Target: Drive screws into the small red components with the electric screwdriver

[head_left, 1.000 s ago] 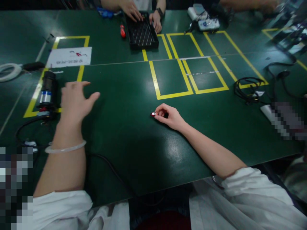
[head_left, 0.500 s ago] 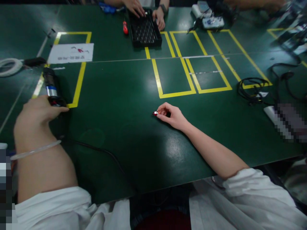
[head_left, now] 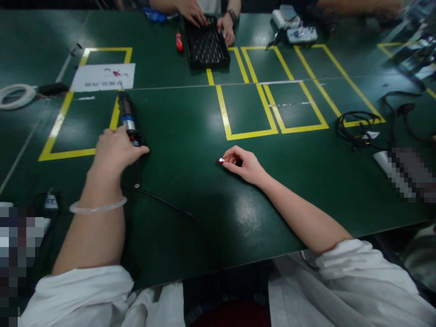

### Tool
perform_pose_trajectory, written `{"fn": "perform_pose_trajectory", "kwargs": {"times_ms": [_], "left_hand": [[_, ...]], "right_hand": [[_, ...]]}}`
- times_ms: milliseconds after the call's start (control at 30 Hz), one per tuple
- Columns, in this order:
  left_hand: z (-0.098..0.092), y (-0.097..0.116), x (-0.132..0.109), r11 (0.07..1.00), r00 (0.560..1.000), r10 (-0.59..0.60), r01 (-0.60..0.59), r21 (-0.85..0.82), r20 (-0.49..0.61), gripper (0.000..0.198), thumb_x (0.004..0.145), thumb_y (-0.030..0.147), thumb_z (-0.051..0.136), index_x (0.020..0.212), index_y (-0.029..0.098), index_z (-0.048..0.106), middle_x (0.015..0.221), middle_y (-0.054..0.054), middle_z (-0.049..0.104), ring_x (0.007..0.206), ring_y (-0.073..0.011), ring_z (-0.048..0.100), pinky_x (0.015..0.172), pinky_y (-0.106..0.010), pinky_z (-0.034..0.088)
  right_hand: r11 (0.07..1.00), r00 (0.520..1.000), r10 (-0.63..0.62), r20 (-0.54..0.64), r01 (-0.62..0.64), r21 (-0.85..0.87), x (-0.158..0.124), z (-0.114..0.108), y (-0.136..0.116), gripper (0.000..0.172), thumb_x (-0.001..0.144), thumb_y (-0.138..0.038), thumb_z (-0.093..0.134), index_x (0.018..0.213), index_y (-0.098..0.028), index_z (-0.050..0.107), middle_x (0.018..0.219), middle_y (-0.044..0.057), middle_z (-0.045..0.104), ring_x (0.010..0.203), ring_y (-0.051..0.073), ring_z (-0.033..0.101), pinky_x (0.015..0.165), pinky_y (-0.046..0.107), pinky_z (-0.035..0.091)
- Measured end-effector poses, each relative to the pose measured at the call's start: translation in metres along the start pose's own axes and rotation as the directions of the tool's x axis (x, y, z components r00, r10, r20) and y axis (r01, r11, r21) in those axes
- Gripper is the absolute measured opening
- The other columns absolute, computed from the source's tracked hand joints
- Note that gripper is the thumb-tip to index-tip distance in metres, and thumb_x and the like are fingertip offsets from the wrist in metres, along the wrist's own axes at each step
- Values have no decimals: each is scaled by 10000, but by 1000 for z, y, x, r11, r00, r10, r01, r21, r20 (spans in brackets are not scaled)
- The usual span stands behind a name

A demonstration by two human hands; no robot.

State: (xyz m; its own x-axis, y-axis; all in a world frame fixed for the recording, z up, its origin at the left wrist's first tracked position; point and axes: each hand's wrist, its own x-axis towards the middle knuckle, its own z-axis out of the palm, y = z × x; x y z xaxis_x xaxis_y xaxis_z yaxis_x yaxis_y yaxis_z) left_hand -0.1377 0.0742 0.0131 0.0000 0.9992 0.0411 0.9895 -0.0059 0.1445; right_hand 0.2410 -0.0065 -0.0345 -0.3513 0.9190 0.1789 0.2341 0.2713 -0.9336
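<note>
My left hand (head_left: 114, 152) is closed around a corded electric screwdriver (head_left: 127, 113), black with a silver and blue band, its tip pointing away from me. It is at the right side of the left yellow frame, and a black cord (head_left: 166, 204) trails toward me from it. Near the middle of the green table (head_left: 177, 172), my right hand (head_left: 243, 163) pinches a small red part (head_left: 220, 161) with a white patch between thumb and fingers, low over the surface. Its exact kind is too small to make out.
Across the table a co-worker's hands (head_left: 226, 27) are at a black tray (head_left: 208, 56); a red-handled tool (head_left: 179, 42) lies beside it. A printed sheet (head_left: 102, 77) and a white coil (head_left: 17, 96) lie far left. Coiled black cable (head_left: 354, 127) is on the right.
My left hand has moved to the right with the electric screwdriver, from inside the left yellow frame to its right edge. My right hand and the small red part have stayed put.
</note>
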Motion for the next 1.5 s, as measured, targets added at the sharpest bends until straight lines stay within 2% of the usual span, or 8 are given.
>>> {"fn": "perform_pose_trajectory", "kwargs": {"times_ms": [33, 100, 200, 333, 467, 767, 1033, 1500], "left_hand": [[-1, 21, -6, 998, 999, -35, 34, 57, 16, 634, 798, 540, 728, 1177, 65, 549, 1136, -203, 591, 1131, -414, 572, 978, -658, 499], [-1, 60, -19, 996, 997, 45, -49, 71, 60, 625, 859, 487, 676, 1290, 60, 523, 1216, -227, 571, 1136, -406, 580, 960, -611, 527], [5, 106, -37, 989, 988, 147, -148, 25, 48, 657, 825, 444, 712, 1366, 123, 523, 1258, -216, 569, 1154, -407, 577, 943, -555, 545], [20, 141, -58, 953, 953, 302, -302, -22, 0, 691, 836, 420, 691, 1437, 142, 495, 1320, -196, 573, 1180, -390, 566, 963, -517, 540], [28, 162, -76, 906, 910, 415, -414, -91, -15, 711, 841, 378, 676, 1484, 161, 466, 1361, -174, 574, 1183, -359, 566, 977, -477, 536], [31, 173, -90, 859, 870, 493, -492, -143, -32, 645, 867, 346, 638, 1466, 160, 490, 1358, -161, 578, 1163, -338, 568, 967, -461, 538], [29, 173, -89, 863, 871, 491, -488, -134, -8, 656, 868, 350, 626, 1468, 124, 486, 1363, -184, 576, 1167, -355, 572, 955, -474, 542], [31, 171, -87, 866, 874, 486, -479, -142, 14, 691, 871, 377, 627, 1502, 158, 448, 1360, -178, 568, 1177, -360, 568, 968, -485, 530]], "right_hand": [[1000, 1000, -2, -3, 2, 1, 0, 0, 1, 180, 884, -323, 689, 987, -194, 616, 791, -15, 612, 687, 118, 548, 687, 270, 482], [1000, 1000, -10, -7, 11, 6, 0, 0, 1, 175, 887, -317, 687, 985, -191, 615, 785, -17, 609, 679, 116, 546, 681, 269, 479], [999, 999, -26, -22, 27, 17, 0, 1, 1, 165, 883, -302, 687, 973, -186, 611, 765, -20, 603, 657, 115, 541, 661, 269, 472], [999, 998, -34, -56, 34, -3, 0, 2, -1, 155, 885, -308, 676, 958, -194, 601, 745, -27, 589, 634, 113, 526, 635, 264, 463], [995, 995, -47, -89, 38, -93, 0, 2, 0, 127, 880, -284, 661, 939, -204, 583, 752, -26, 584, 638, 116, 522, 633, 262, 455], [939, 993, -114, -35, 96, -330, 1, 0, 0, 110, 844, -191, 654, 860, -210, 546, 788, -5, 573, 703, 146, 539, 667, 276, 427], [965, 996, -82, -22, 74, -252, 1, 1, -1, 127, 859, -195, 652, 951, -204, 564, 784, -15, 593, 681, 138, 561, 663, 267, 446], [953, 987, -160, 31, 162, -254, 1, -2, 0, 38, 917, -198, 557, 949, -210, 573, 826, 6, 605, 721, 149, 575, 692, 281, 455]]}}
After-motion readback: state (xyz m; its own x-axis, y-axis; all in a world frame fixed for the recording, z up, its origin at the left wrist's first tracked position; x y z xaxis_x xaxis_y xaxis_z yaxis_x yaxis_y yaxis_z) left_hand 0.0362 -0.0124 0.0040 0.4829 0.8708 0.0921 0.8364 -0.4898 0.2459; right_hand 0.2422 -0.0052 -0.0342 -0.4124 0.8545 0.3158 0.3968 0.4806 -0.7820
